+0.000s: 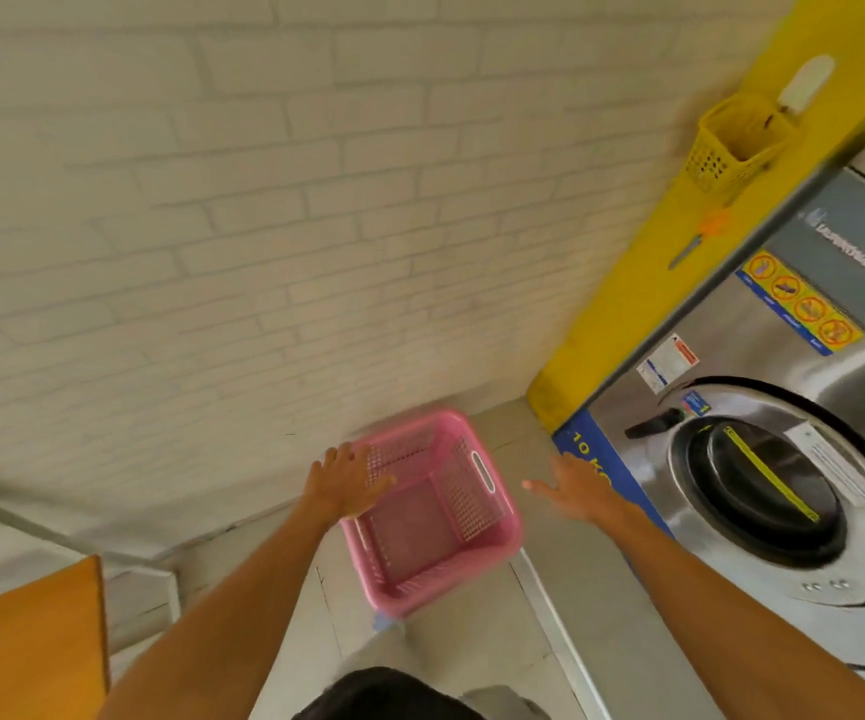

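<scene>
The left hand (347, 483) is held flat over the left rim of the pink basket (472, 506), with the fingers straight, slightly spread and overlapping the meshed side wall. No curl round the rim is seen; because of motion blur it cannot be told whether the rim is actually touched. The right hand (573, 488) is released as well. Its fingers are stretched towards the basket, and a narrow strip of floor (591, 589) is seen between the fingertips and the right rim. Nothing is held by either hand.

The basket is seen on the floor, turned at an angle, with its far corner just beside the foot of the white brick wall (264, 226). Nothing is seen inside it. A handle slot is seen in its right-hand wall.

To the right, room is bounded by the steel washing machine (763, 356), whose round door (763, 491) is close behind the right wrist. A yellow column (680, 241), bearing a small yellow basket (737, 142), is wedged between the machine and the wall. To the lower left, an orange-topped table (30, 641) is seen, well apart from the basket. Open floor is left in front of the basket.

Both forearms are extended forward and down, bare, converging slightly, one on each side of the basket.
</scene>
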Demonstrator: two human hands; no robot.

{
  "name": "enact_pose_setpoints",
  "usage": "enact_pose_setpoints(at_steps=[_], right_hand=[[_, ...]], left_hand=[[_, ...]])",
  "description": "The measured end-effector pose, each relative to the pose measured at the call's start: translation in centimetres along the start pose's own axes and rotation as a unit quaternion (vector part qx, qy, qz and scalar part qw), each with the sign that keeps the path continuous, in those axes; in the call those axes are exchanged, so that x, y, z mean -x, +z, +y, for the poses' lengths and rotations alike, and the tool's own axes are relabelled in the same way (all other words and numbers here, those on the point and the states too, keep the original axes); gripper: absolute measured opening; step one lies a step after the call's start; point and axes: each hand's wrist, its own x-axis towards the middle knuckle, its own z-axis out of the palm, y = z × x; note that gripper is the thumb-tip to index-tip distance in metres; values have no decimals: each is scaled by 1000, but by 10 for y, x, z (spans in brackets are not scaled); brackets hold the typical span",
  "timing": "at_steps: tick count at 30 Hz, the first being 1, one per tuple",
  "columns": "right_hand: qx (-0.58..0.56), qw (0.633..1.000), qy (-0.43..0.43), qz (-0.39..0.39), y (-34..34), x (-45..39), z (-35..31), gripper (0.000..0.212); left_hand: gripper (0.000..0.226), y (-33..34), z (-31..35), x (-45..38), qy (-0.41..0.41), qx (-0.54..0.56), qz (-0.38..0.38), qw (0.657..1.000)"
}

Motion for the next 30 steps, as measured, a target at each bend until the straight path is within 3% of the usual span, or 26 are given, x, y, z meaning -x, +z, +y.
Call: enact_pose_setpoints(at_steps=[6,13,19,25,30], right_hand=[[95,992,-42,-66,-18,-51,-28,88],[147,970,-155,-117,-4,-129,-35,64],[151,964,-191,-105,20,-173,-16,78],[16,988,-131,-80,91,-227,8,79],[50,991,-115,-39,156,-271,35,84]], left_hand=[[85,17,-1,-9,-86,57,-28,994],[90,48,13,-9,-249,184,-14,951],[94,92,31,-24,-315,209,-25,926],[96,163,29,-58,-372,275,-11,887],[97,235,7,-88,-389,279,-9,878]])
